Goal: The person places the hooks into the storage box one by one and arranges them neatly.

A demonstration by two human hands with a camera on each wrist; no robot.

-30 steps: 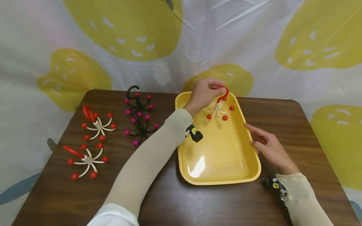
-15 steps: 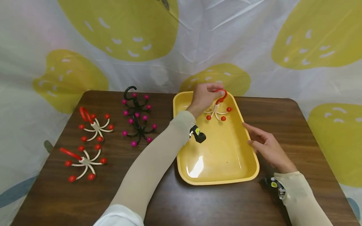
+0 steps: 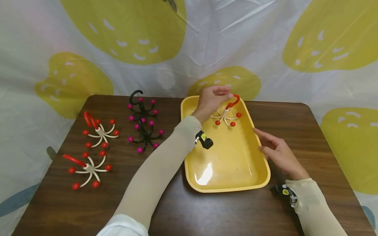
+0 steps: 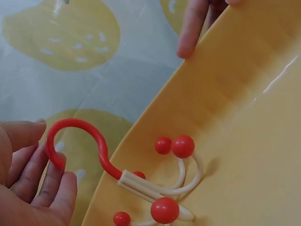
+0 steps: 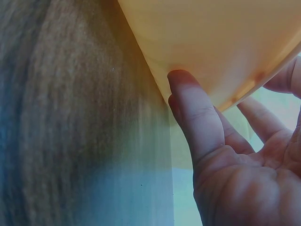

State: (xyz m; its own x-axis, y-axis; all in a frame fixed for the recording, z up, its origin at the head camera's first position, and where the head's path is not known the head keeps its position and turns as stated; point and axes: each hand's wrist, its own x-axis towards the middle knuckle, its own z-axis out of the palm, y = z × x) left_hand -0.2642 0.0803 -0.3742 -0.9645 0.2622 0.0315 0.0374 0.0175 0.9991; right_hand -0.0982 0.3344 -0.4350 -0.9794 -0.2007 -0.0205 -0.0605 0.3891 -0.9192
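A white octopus-shaped hanger point(image 3: 225, 114) with a red top hook and red balls stands at the back of the yellow tray point(image 3: 227, 189). My left hand point(image 3: 209, 101) is around the red hook point(image 4: 96, 136); in the left wrist view its thumb and fingers are spread apart, fingertips right at the hook's end. At the tray's right side, my right hand point(image 3: 282, 154) touches the rim with index finger and thumb. The right wrist view shows its other fingers point(image 5: 200, 113) extended against the tray's outer wall.
On the left of the brown table point(image 3: 189, 213) lie two more red-and-white hangers, one farther back point(image 3: 101, 131) and one nearer point(image 3: 91, 168). Two black hangers point(image 3: 145, 134) with magenta balls lie close together left of the tray. A fruit-print curtain point(image 3: 236, 39) hangs behind.
My left hand has loosened from its pinch on the red hook and shifted slightly left, leaving more of the hook showing. The hanger stays in the tray, and my right hand remains at the rim.
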